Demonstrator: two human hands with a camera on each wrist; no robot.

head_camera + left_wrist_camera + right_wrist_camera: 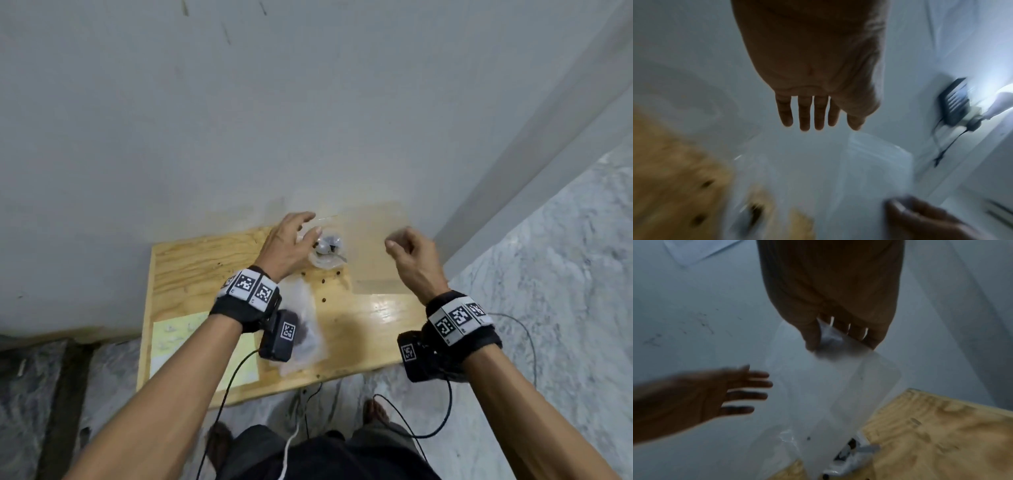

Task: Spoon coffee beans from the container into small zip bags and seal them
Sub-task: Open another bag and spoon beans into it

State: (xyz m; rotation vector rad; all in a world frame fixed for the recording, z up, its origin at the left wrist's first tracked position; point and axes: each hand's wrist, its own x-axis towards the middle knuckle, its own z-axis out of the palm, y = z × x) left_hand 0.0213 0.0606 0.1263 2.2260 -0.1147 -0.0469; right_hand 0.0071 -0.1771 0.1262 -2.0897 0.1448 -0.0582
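Holding an empty bag (pixel 373 246) up in right hand (pixel 412 255), left hand (pixel 286 245) open; filled bag (pixel 301 329) done, spooning left.

Motion blur smears the clear zip bag (pixel 830 386) and the wooden table (pixel 674 170) in both wrist views; the left hand (pixel 284 245) partly hides the container (pixel 325 251).
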